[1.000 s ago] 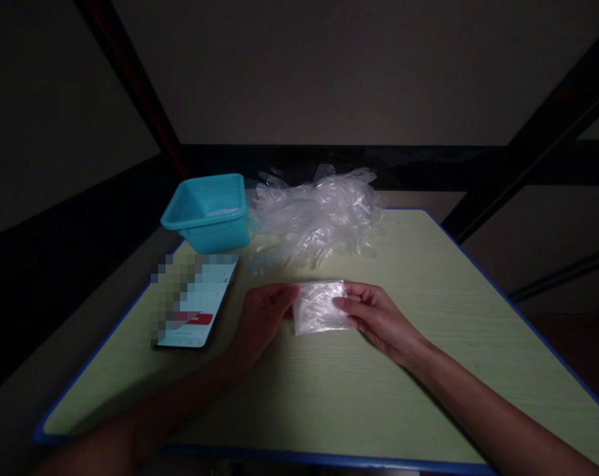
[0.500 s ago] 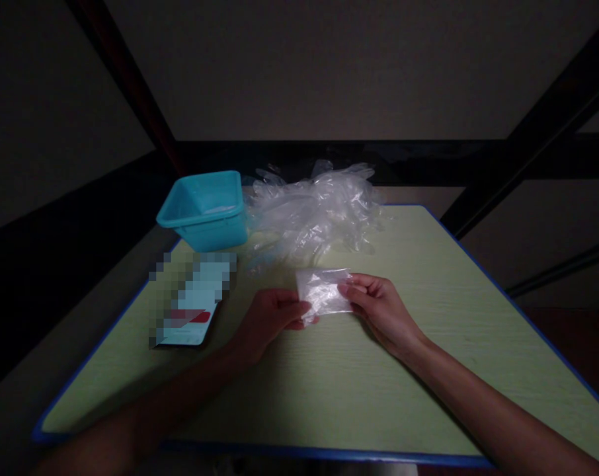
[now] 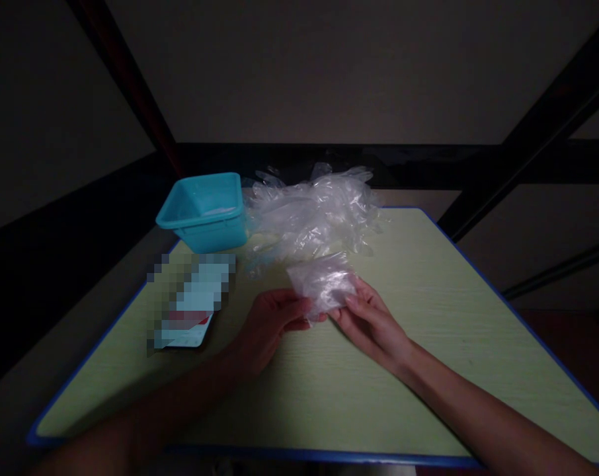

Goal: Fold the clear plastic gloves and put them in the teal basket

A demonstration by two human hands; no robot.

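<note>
Between my two hands is a folded, shiny clear plastic glove (image 3: pixel 324 283), held above the table. My left hand (image 3: pixel 274 320) pinches its lower left corner between thumb and fingers. On the other side, my right hand (image 3: pixel 373 320) grips the right edge, thumb in front and fingers behind and below. Just beyond the hands lies a loose heap of clear disposable plastic gloves (image 3: pixel 319 208), some of their finger shapes showing.
A turquoise plastic basket (image 3: pixel 213 231) stands at the table's back left, with something pale inside. In front of it lies a phone (image 3: pixel 200 291) with its screen lit and partly pixelated. The pale green table (image 3: pixel 453 370) has a blue edge; a wall rises behind.
The folded glove has tilted and its top edge has become uneven. My right hand has shifted slightly lower, with its fingers further under the plastic. My left hand keeps its pinch.
</note>
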